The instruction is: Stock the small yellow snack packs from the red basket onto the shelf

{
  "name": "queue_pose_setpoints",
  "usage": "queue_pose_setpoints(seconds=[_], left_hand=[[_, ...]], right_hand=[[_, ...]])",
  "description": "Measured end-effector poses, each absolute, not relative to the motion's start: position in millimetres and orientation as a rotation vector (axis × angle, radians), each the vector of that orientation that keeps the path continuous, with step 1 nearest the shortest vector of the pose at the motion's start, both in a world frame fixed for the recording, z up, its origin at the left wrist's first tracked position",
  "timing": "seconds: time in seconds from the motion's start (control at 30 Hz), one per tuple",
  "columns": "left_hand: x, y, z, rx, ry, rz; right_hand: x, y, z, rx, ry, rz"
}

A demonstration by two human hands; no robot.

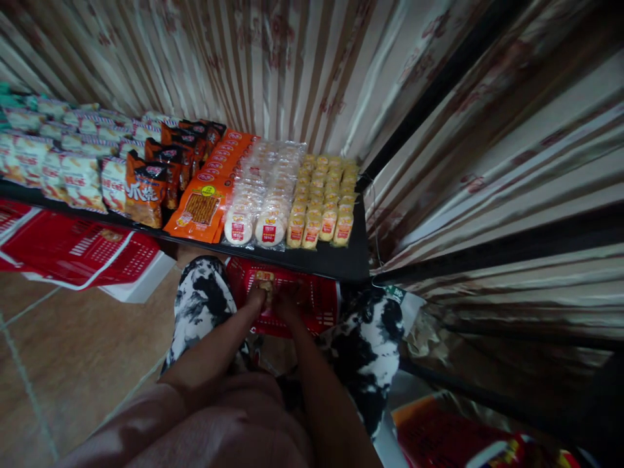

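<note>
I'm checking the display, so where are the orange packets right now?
In the head view, the orange packets lie on the black shelf, left of centre, between the black-topped bags on their left and the round white snacks on their right.

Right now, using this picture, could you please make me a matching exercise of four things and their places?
1. Round crackers
2. Orange packs
3. Left hand
4. Curtain

A. Behind the shelf
B. Between item 2 and the yellow packs
C. Beside the black-topped packs
D. At a small packet

Pairs: 1-B, 2-C, 3-D, 4-A
</note>
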State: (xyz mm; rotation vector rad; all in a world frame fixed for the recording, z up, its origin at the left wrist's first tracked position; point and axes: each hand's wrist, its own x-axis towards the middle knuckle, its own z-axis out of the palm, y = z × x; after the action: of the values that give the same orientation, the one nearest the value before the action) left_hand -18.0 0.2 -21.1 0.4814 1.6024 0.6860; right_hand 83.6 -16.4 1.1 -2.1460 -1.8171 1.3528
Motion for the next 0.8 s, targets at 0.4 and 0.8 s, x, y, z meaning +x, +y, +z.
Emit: queue_pose_setpoints(seconds=[0.4, 0.8], left_hand=[[-20, -7, 34, 0.358, 1.496, 0.800], [-26, -15, 33, 0.371, 1.296, 0.904]], right_hand=[[83, -32, 30, -1.919, -1.177, 1.548], [95, -39, 31, -1.899, -1.248, 1.424]])
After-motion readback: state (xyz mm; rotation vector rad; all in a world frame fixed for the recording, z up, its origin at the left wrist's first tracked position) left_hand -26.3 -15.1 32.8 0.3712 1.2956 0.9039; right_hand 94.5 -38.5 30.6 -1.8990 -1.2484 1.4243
